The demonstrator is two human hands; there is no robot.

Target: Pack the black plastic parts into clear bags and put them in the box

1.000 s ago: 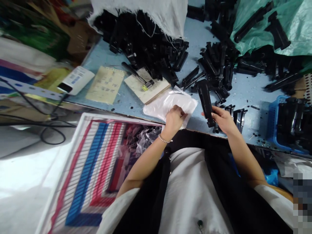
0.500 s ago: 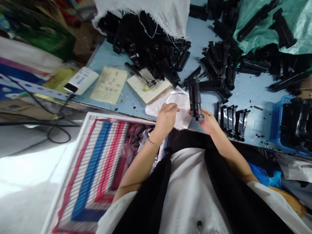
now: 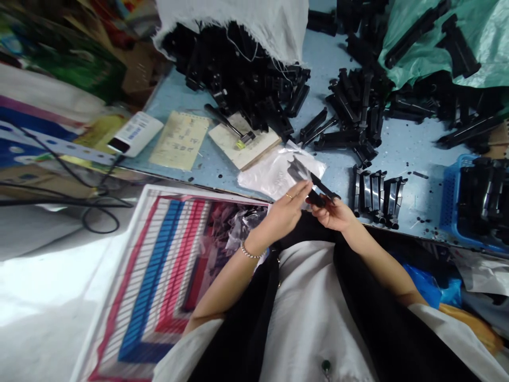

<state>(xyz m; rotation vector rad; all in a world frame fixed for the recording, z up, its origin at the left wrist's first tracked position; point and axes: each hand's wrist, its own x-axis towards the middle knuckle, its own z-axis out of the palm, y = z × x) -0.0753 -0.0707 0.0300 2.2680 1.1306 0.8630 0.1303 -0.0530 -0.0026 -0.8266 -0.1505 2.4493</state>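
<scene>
My right hand (image 3: pixel 334 213) holds a pair of long, narrow black plastic parts (image 3: pixel 324 187) above the table's front edge. My left hand (image 3: pixel 287 207) lies against the left one of the pair, its fingers pressed together over the middle. The far end of that part looks greyish and blurred; I cannot tell whether clear film covers it. Just beyond the hands, a crumpled clear plastic bag (image 3: pixel 262 178) lies flat on the blue tabletop (image 3: pixel 397 146). Several similar black parts (image 3: pixel 377 193) stand in a row to the right of my right hand.
A heap of black parts (image 3: pixel 234 74) spills from a white sack (image 3: pixel 238 21). A tool with a black handle (image 3: pixel 225 119) rests on a pale block (image 3: pixel 254 148). A blue basket (image 3: pixel 449 196) of parts stands right. Below the edge sits a striped, lined crate (image 3: pixel 135 297).
The black parts have come down towards me and tilted from upright to slanting left. My left hand has moved right and now meets them.
</scene>
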